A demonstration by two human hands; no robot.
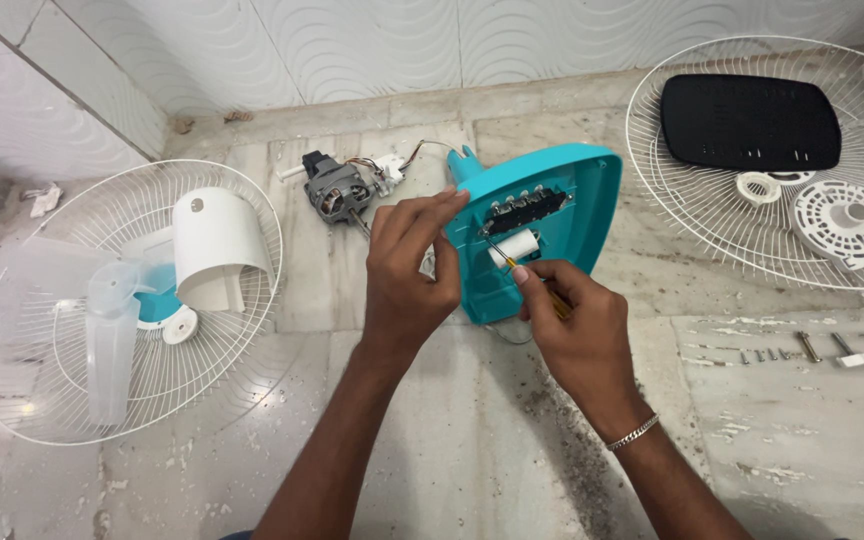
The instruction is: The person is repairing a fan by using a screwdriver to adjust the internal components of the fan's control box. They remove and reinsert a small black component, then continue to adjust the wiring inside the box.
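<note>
We see the left hand (407,270) with its fingers pinched on the upper edge of a turquoise plastic fan base (542,225), which lies open side up on the marble floor (472,440). The right hand (577,330) has its fingers closed on a thin screwdriver (527,280); most of its handle is hidden in the palm, and its tip sits near a white cylinder (517,248) inside the base, below a black switch block (527,208). What the tip touches is too small for us to tell. Thin wires run from the base to a grey metal motor (337,190). At left, a wire grille (42,400) carries a translucent blade (112,340) and a white curved cover (217,245). Small screws (802,348) lie at right, partly cut off.
</note>
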